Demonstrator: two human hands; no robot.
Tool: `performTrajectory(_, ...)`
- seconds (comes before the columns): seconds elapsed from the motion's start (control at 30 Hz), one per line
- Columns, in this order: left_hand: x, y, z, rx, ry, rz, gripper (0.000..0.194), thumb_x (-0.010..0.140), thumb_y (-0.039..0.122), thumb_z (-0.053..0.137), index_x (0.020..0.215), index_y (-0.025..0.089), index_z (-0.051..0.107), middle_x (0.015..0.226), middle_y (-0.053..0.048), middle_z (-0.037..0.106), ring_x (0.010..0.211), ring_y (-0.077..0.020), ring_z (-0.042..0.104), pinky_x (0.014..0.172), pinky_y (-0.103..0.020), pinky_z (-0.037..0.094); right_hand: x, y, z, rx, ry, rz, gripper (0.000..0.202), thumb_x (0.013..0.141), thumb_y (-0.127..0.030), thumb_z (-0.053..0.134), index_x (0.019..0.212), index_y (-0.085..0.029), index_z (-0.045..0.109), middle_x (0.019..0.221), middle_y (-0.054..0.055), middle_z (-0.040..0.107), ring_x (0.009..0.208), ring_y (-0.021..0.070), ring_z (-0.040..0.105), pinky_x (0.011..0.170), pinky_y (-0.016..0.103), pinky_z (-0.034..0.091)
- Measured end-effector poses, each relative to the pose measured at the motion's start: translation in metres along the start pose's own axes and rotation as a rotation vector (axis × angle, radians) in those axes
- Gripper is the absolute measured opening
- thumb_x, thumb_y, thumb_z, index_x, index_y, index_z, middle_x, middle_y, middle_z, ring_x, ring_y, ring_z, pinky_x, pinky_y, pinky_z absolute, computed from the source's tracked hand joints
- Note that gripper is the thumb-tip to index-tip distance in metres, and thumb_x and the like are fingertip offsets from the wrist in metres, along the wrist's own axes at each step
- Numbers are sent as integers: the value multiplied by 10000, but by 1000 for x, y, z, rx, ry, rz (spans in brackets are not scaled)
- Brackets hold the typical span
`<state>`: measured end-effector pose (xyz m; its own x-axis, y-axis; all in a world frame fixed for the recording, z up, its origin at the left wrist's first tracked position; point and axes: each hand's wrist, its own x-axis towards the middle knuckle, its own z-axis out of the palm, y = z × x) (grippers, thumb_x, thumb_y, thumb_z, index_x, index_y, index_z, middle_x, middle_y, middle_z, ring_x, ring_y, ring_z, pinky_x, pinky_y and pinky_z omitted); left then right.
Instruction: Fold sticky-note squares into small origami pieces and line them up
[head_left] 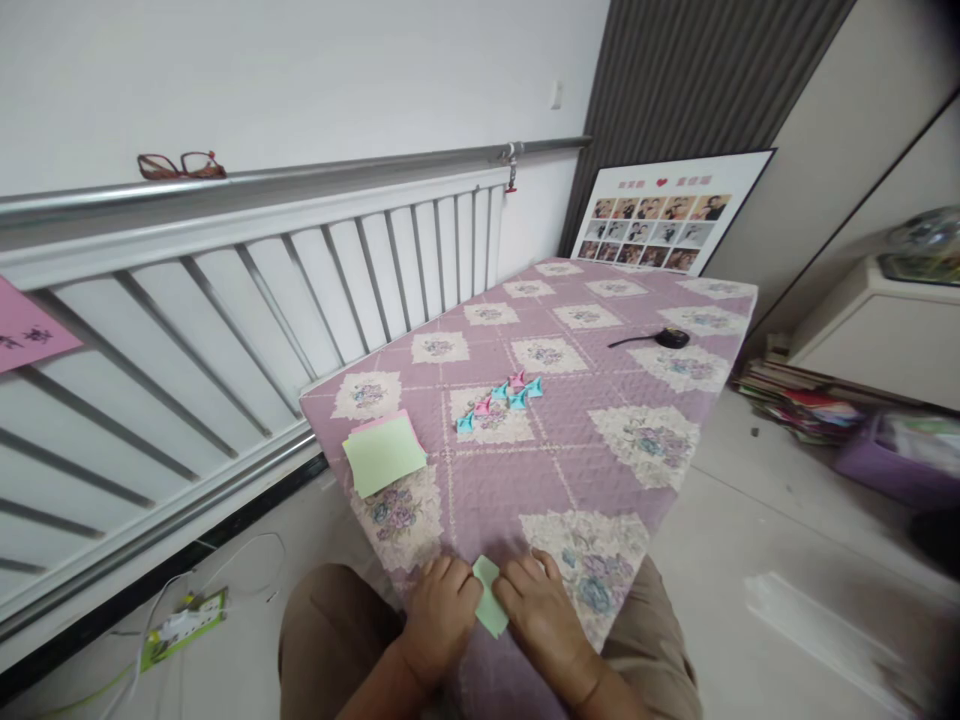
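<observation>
A small folded piece of light green paper (490, 597) lies at the table's near edge, between my two hands. My left hand (444, 610) is closed, with its fingertips on the paper's left side. From the right, my right hand (538, 603) presses curled fingers on the other side. Farther up the cloth sits a cluster of several small folded paper pieces, among them a blue one (465, 423) and a pink one (482, 407). At the left edge rests a stack of coloured paper sheets (386, 455), light green on top.
A patterned purple tablecloth (495, 490) covers the table. A round black object with a strap (671, 338) lies at the far right. The white radiator (300, 290) runs along the left side, with glasses (181, 167) above. A photo board (660, 215) stands behind the table.
</observation>
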<state>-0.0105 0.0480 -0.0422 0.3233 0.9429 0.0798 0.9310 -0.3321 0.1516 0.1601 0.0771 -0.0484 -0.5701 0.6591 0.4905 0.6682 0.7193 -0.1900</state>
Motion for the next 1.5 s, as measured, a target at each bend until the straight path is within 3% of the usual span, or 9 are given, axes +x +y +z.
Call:
performTrajectory(0.17, -9, 1, 6, -130, -66, -72, 125, 844, 147, 526, 861, 228, 620, 922, -8, 604, 878, -205, 493, 786, -364, 349, -4, 3, 4, 59, -31, -6, 189, 888, -228, 538, 701, -205, 541, 696, -13, 543, 705, 164, 452, 761, 339, 314)
performTrajectory(0.4, -16, 4, 3, -302, -41, -200, 195, 801, 107, 534, 862, 252, 650, 950, -4, 612, 927, -202, 490, 817, -356, 328, -2, 10, -8, 121, -262, 47, 101, 833, -167, 587, 755, -231, 592, 765, -3, 593, 780, 178, 505, 748, 322, 330)
performTrajectory(0.73, -24, 8, -2, -340, 59, -213, 141, 817, 154, 544, 834, 239, 655, 928, -18, 618, 894, -209, 509, 821, -367, 335, -1, 9, -16, 276, -302, 124, 104, 819, -129, 576, 826, -226, 613, 820, 15, 593, 835, 185, 508, 806, 324, 343)
performTrajectory(0.87, -24, 7, -1, -356, 73, -268, 130, 823, 162, 546, 771, 217, 652, 897, -31, 613, 879, -207, 511, 824, -362, 342, 0, 10, -17, 251, -319, 182, 60, 828, -187, 603, 778, -219, 611, 810, 17, 598, 848, 189, 506, 820, 329, 325)
performTrajectory(1.1, -15, 5, -12, -323, -52, -411, 126, 823, 260, 583, 722, 209, 637, 847, -27, 601, 871, -208, 520, 812, -347, 344, 2, 8, -18, 207, -321, 249, 79, 824, -259, 640, 754, -226, 623, 807, 6, 618, 856, 189, 525, 793, 331, 291)
performTrajectory(1.23, -8, 4, -21, -253, -145, -413, 172, 854, 302, 553, 744, 201, 639, 852, -34, 612, 886, -209, 524, 819, -339, 341, 2, 6, -19, 194, -313, 269, 92, 857, -286, 599, 798, -228, 639, 828, 12, 625, 861, 188, 526, 791, 335, 279)
performTrajectory(1.5, -4, 1, -24, -193, -207, -401, 225, 896, 328, 485, 805, 191, 638, 903, -47, 624, 891, -220, 531, 805, -343, 346, 1, 3, -12, 146, -298, 314, 186, 879, -319, 556, 755, -209, 641, 818, 24, 615, 832, 189, 512, 768, 335, 258)
